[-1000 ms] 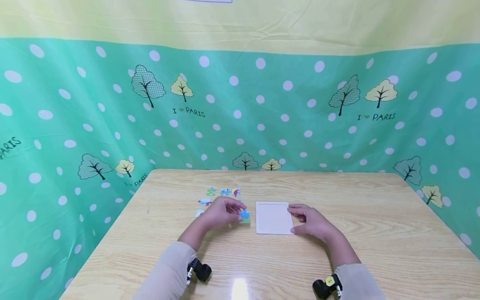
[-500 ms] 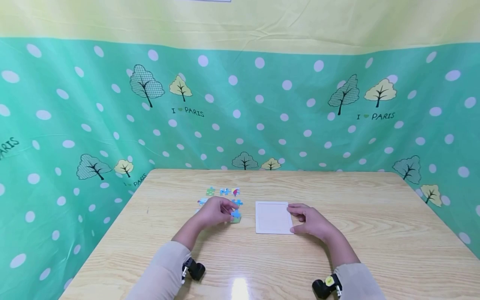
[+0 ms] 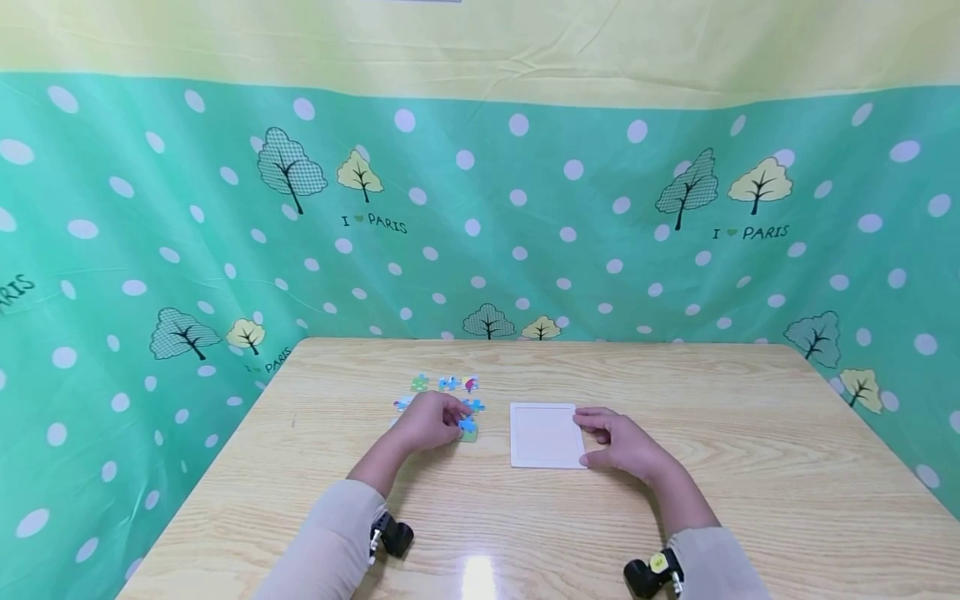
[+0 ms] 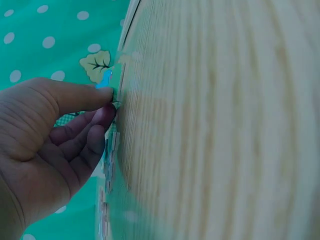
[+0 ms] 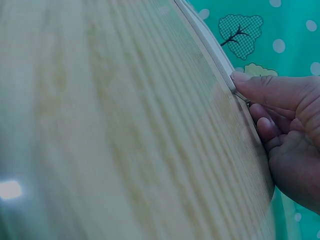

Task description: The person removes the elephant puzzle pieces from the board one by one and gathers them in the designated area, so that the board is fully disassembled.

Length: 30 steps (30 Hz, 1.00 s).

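Note:
My left hand (image 3: pixel 429 423) pinches a blue and green jigsaw piece (image 3: pixel 468 430) between thumb and fingers, low over the table. In the left wrist view the thumb and forefinger of that hand (image 4: pixel 60 135) meet at the piece, and a blue bit (image 4: pixel 106 79) of it shows above the thumb. Other jigsaw pieces lie just behind and left of it, some partly hidden by the hand. On the right, a square white puzzle tray (image 3: pixel 514 437) lies flat, and my right hand (image 3: pixel 626 446) holds its right side, thumb at the near corner, fingers at the far one.
Behind my left hand lie a green piece (image 3: pixel 420 382), a blue piece (image 3: pixel 449 383), a piece with red on it (image 3: pixel 470 384) and another blue piece (image 3: pixel 475 406). The wooden table (image 3: pixel 712 417) ends at a green dotted curtain (image 3: pixel 525 275).
My left hand has moved leftward with the jigsaw piece, away from the tray, and slightly further back in the last half second. My right hand stays on the tray.

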### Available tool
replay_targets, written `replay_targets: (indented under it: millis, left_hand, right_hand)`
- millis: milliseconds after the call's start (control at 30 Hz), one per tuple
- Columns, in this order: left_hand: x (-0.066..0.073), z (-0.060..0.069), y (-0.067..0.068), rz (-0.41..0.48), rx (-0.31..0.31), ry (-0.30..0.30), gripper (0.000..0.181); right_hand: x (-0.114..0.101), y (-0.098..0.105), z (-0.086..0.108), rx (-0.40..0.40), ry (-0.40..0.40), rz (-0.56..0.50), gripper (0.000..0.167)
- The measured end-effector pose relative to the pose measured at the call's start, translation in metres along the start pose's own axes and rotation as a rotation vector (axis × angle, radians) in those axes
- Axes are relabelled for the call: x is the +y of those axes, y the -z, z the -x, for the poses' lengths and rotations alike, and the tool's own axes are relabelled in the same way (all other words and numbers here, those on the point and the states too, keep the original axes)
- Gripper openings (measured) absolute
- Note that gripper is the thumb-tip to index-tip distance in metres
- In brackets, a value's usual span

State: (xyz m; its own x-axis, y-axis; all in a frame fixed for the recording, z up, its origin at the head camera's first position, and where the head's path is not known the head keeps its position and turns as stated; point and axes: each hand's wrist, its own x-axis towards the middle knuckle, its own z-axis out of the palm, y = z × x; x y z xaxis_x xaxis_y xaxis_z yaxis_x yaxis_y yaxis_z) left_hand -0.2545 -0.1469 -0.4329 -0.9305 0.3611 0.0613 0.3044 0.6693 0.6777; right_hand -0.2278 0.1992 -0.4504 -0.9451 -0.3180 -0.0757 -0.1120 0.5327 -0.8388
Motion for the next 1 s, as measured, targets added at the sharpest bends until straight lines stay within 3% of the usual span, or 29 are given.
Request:
replay_targets:
  millis: [367,567,767,867,1000]
  left_hand:
    - [-0.003,0.001,0.001,-0.049,0.015,-0.016,0.023]
    - [-0.002,0.001,0.0,-0.024,0.008,0.008,0.022]
    - [-0.001,0.005,0.0,0.054,0.017,0.006,0.024]
    - [-0.001,0.01,0.002,0.123,0.024,0.021,0.025]
    - [0.0,0.017,0.007,0.213,0.041,0.039,0.024]
  right_hand:
    - [-0.001,0.0,0.0,-0.003,0.002,0.01,0.067]
    - [-0.001,0.001,0.001,0.001,-0.006,0.006,0.067]
    - [0.0,0.001,0.003,0.0,0.003,-0.011,0.066]
    - [0.002,0.003,0.004,0.013,0.012,-0.088,0.065]
    - [0.006,0.005,0.007,0.065,0.034,-0.267,0.063]
